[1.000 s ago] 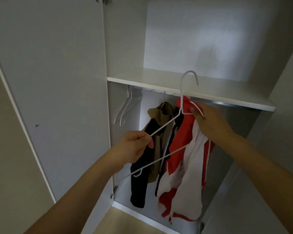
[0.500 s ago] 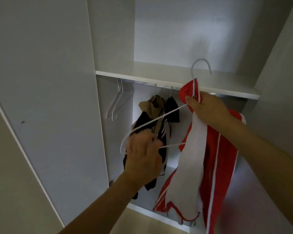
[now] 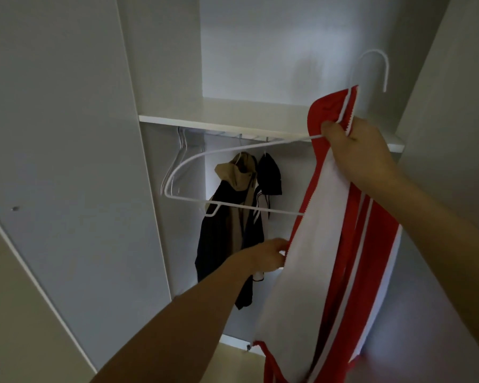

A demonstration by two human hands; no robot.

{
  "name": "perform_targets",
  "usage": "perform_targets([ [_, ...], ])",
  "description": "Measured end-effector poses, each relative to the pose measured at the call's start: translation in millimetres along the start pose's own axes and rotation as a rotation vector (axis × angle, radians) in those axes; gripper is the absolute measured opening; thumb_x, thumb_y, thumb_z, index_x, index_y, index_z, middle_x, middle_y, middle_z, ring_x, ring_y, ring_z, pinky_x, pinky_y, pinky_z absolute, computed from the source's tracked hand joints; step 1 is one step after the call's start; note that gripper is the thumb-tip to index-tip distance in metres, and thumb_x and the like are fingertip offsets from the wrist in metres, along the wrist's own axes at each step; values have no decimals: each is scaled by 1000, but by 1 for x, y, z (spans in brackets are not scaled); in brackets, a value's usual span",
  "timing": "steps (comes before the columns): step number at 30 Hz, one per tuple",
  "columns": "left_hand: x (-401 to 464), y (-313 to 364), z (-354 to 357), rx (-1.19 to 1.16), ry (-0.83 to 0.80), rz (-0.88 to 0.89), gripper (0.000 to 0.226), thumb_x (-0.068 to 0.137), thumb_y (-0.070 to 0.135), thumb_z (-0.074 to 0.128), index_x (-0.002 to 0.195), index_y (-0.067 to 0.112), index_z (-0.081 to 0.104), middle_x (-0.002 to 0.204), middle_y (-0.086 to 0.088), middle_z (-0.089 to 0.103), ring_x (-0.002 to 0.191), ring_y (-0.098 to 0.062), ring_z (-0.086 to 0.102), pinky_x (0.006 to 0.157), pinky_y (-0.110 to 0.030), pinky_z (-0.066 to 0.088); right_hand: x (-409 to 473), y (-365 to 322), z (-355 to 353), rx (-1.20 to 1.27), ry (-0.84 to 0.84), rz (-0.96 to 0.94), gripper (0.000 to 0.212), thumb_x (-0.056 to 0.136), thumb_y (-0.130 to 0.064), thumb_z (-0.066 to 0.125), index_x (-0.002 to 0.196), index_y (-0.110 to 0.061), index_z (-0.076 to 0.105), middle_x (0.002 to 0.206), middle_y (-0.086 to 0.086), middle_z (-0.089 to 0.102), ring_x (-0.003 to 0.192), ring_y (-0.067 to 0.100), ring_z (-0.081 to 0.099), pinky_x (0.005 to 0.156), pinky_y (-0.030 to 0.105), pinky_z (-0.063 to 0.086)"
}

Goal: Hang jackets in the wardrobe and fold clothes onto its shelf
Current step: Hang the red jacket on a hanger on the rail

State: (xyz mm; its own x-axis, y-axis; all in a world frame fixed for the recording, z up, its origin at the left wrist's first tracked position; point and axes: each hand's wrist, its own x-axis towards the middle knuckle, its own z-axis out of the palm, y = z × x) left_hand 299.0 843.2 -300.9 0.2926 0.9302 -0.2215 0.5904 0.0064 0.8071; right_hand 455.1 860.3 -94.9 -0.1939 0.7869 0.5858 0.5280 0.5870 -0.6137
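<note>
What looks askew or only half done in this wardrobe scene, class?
The red and white jacket sits on only one end of the white hanger; the other shoulder juts out bare and tilted. The right hand grips the collar and hanger neck, and the left hand holds the jacket's edge.

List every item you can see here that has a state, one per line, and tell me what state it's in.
red and white jacket: half on the hanger, not hung up
white hanger: held in the air, left shoulder bare
right hand: grips jacket collar and hanger neck
left hand: pinches the jacket's edge
dark and tan jackets: hanging on the rail
wardrobe door: open
spare hangers: hanging unused
</note>
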Motion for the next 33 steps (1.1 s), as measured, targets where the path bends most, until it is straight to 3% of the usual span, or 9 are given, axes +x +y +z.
perform_targets([
  [2,-13,-13,-12,-123,-26,-52,33,97,22,56,128,11,60,130,-9,61,121,-25,55,110,-43,39,-2,4,-7,11,22,-6,35,96,-44,41,94,-20,66,81,-7,65,73,5,60,61,20,41],
  [5,-48,-32,-51,-435,147,-86,22,100,28,50,113,16,63,114,-5,67,107,-22,64,103,-42,46,-10,19,-12,-46,31,-42,36,93,-42,45,89,-15,69,75,-6,65,69,7,60,63,23,43],
  [9,-91,-31,-123,-582,366,-74,29,96,33,54,103,8,67,95,-13,71,80,-20,72,67,-29,57,-25,51,4,-195,-50,-90,36,97,-33,49,97,-3,70,92,19,70,86,33,65,81,43,51],
  [13,-117,15,-174,-656,421,-139,33,93,33,57,109,7,67,98,-15,74,84,-26,73,71,-35,57,-34,59,32,-362,-153,-85,39,95,-44,45,69,-19,58,72,12,63,75,35,64,66,33,44],
  [16,-126,58,-181,-644,344,-180,31,93,34,58,105,7,67,92,-14,75,76,-25,73,63,-34,59,-35,53,53,-389,-88,-141,28,97,-42,43,72,-29,43,67,4,54,71,32,62,63,29,36],
  [19,-133,87,-178,-654,305,-170,30,95,32,57,102,5,67,87,-14,74,70,-24,73,59,-35,59,-28,45,64,-358,11,-179,25,98,-41,43,78,-26,47,68,6,57,70,33,62,63,29,36],
  [25,-153,90,-189,-682,324,-262,31,99,30,48,105,2,63,94,-15,69,82,-26,65,92,-44,50,-15,37,50,-400,104,-138,44,97,-48,33,90,-13,60,85,17,67,77,36,64,73,42,52],
  [31,-119,128,-145,-952,349,-103,26,100,18,44,86,2,59,68,-12,64,56,-20,62,52,-28,55,-42,-13,89,-273,65,-291,30,97,-44,47,87,-22,65,78,11,67,74,34,65,59,26,39],
  [33,-112,129,-144,-987,448,-54,28,101,15,41,78,7,54,65,-7,57,54,-15,56,47,-24,53,-41,-17,87,-146,-47,-174,34,96,-52,45,90,-26,66,85,5,67,83,29,64,65,25,37],
])
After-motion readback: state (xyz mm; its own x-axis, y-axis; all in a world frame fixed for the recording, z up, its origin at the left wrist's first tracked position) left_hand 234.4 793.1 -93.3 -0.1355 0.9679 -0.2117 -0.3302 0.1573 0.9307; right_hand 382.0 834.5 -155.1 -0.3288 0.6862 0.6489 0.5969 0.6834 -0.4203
